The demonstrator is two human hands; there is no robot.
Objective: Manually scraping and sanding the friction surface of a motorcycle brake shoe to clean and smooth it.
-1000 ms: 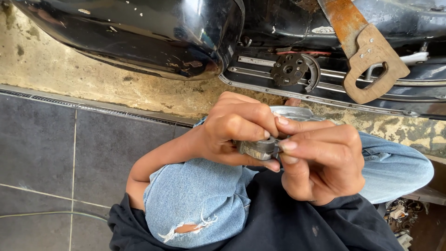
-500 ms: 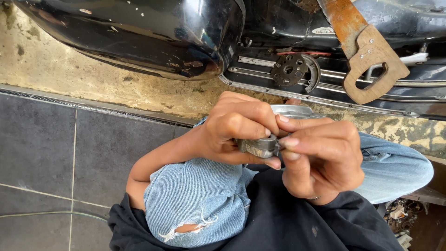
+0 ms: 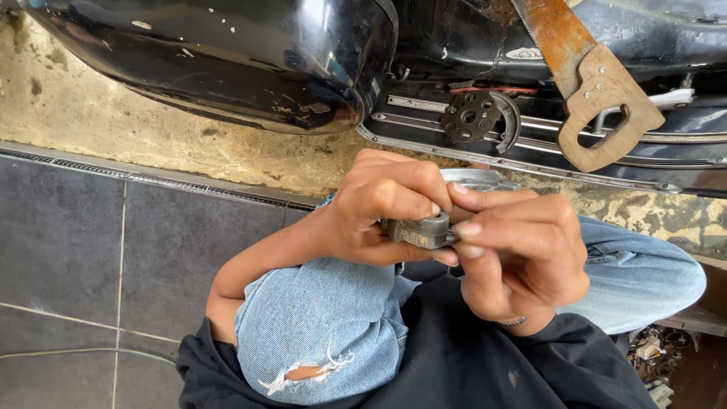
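Head view, hands: the left hand [image 3: 382, 208] and the right hand [image 3: 522, 254] meet over the person's lap, above the jeans [image 3: 326, 318], and both have hold of one small grey metal part [image 3: 419, 229].
Head view, left fingers: curled tight, the thumb pressed along the near side of the metal part and the bent fingers over its top; closed on it.
Head view, right fingers: nearly closed, the fingertips [image 3: 467, 229] pinching the right end of the metal part, the thumb lying above it.
Head view, metal part: between the two hands, touching both, held clear of the floor; mostly covered by the fingers, so its full shape cannot be told.
Head view, long axis: the visible piece runs left to right, from the left palm to the right fingertips; which end is its front cannot be told.
Head view, behind the hands: a light grey metal piece [image 3: 477, 179] shows just above the right thumb; whether it is part of the held thing cannot be told.
Head view, surroundings: a black motorcycle body [image 3: 227, 68] at the top, a round perforated disc [image 3: 471, 117] on its footboard, a rusty handsaw [image 3: 587, 91] with a wooden handle at the top right, grey floor tiles [image 3: 68, 242] at the left.
Head view, containers: small parts lie heaped at the bottom right corner; what holds them cannot be told.
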